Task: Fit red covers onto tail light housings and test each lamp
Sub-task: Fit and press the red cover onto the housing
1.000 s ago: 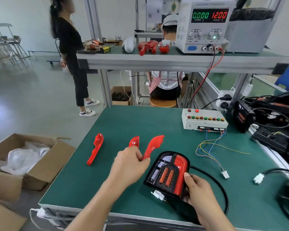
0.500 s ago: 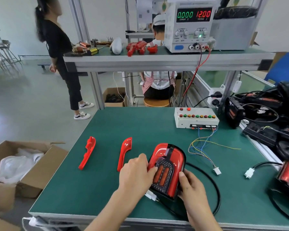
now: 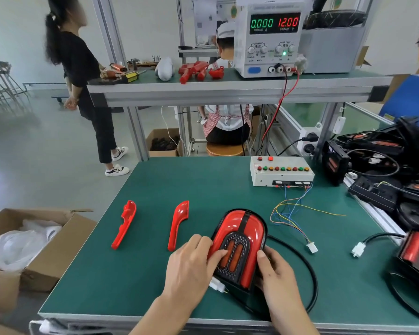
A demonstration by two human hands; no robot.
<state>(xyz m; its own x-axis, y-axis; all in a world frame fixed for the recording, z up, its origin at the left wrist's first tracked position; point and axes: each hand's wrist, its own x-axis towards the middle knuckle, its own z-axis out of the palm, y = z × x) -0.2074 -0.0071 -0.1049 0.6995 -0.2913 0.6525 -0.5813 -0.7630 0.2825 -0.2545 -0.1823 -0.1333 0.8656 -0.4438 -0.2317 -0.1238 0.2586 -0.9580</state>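
A tail light housing lies on the green bench in front of me, black with red covers on both its sides and two orange strips in the middle. My left hand presses on its left red cover, thumb across the black centre. My right hand grips the housing's right lower edge. Two loose red covers, one at the left and one closer to the housing, lie flat on the mat. A black cable loops from the housing, and a white plug sticks out below my left hand.
A button test box with coloured wires and a white connector sits at the back right. The power supply on the shelf reads 0.000 and 12.00. More lamps and cables pile up at the right. An open carton stands on the floor at the left. Two people are behind the bench.
My left hand carried a red cover from the mat onto the housing's left side and now presses it there. The housing has turned to lie flatter and more upright toward me.
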